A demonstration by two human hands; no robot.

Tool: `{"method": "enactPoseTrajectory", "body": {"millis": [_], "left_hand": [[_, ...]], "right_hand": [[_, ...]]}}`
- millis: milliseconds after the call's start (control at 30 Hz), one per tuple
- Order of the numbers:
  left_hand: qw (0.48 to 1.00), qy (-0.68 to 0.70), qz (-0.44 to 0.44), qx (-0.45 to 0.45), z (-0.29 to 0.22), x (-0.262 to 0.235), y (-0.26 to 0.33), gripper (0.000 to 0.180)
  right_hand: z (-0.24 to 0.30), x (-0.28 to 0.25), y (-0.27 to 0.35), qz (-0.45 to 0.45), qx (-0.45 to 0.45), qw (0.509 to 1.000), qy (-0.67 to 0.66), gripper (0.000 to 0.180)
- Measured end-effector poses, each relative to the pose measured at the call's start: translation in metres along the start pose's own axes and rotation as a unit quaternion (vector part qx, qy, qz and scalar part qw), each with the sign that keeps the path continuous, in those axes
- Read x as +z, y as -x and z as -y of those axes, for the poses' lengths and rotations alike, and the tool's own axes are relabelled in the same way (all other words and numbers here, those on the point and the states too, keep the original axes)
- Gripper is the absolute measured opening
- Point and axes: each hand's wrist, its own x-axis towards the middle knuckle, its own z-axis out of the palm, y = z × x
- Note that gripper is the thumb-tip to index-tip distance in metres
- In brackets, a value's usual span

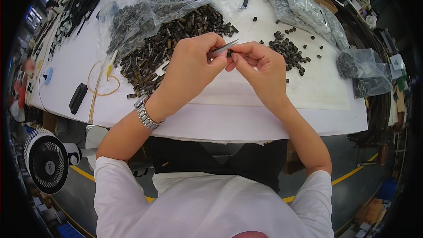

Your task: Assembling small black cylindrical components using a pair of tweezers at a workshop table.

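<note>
My left hand (pixel 194 59) is closed round a slim, pointed silver metal tool (pixel 223 49). Its tip points up and to the right, past my right fingers; whether it is scissors or tweezers I cannot tell. The fingertips of my right hand (pixel 265 64) pinch a small dark piece (pixel 229 53) right under the blade. Behind and left of my left hand spreads a heap of dark brown oblong pieces (pixel 152 57). Smaller dark pieces (pixel 286 49) lie in a looser pile beyond my right hand.
Clear plastic bags (pixel 132 0) lie over the heap at the back left, and more filled bags (pixel 304 9) stand back right. A black oblong object (pixel 78 98), a yellow-handled tool (pixel 111 65) and an orange cord loop lie left. A fan (pixel 46 163) stands below the table's left edge.
</note>
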Motion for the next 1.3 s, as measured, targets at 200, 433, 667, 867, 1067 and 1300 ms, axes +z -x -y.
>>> {"method": "enactPoseTrajectory", "body": {"millis": [200,433,667,867,1067,1300], "left_hand": [[0.995,-0.034,-0.043,0.086,0.009,0.003,0.000,0.012],[0.987,0.122,0.053,-0.085,0.007,-0.014,-0.012,0.017],[0.991,0.132,0.014,-0.034,0.007,-0.002,-0.008,0.023],[0.998,0.047,0.024,-0.018,0.005,-0.006,-0.006,0.021],[0.928,0.322,0.125,-0.140,0.006,-0.015,-0.011,0.022],[0.909,0.353,0.121,-0.183,0.012,-0.009,-0.012,0.027]], "right_hand": [[-0.004,-0.004,-0.006,0.027,0.017,0.999,-0.038,0.018],[-0.008,-0.018,-0.011,0.069,0.096,0.972,-0.204,0.023],[-0.005,-0.013,-0.009,0.030,0.081,0.976,-0.198,0.027],[0.001,-0.005,-0.002,0.022,0.038,0.994,-0.099,0.022],[0.000,-0.009,-0.003,0.073,0.062,0.983,-0.159,0.022],[-0.002,0.006,0.002,-0.031,-0.114,0.987,0.105,0.022]]}}
